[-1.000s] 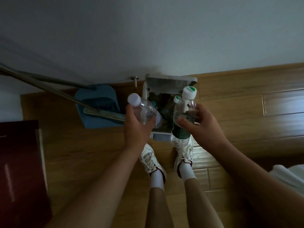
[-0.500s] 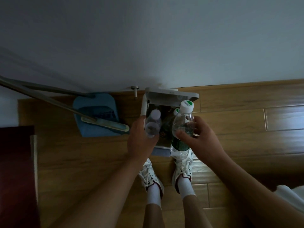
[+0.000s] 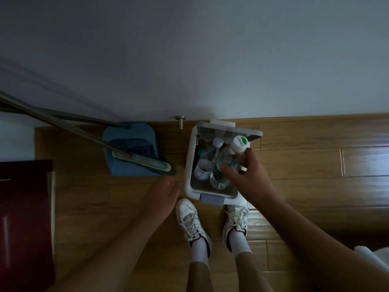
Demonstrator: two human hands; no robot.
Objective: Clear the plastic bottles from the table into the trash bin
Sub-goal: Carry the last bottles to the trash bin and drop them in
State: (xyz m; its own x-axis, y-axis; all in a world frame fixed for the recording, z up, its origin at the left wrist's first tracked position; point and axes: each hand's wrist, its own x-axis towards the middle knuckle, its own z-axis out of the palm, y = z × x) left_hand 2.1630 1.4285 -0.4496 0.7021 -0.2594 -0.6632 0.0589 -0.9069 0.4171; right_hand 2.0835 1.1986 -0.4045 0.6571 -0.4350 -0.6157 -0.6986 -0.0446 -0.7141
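Evidently light, thin-walled and slick, the clear plastic bottle with the green-and-white cap [image 3: 228, 163] is gripped around its middle by the right hand [image 3: 247, 178] over the open white trash bin [image 3: 188, 165], while the left hand [image 3: 162, 194] hangs relaxed and empty beside it.

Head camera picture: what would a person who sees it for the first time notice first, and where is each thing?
At the centre, the open white trash bin stands on the wooden floor by the wall, with a clear bottle with a pale cap already inside. The right hand holds a green-labelled bottle over the opening. The left hand holds nothing, beside the bin, and a blue dustpan lies to the left.
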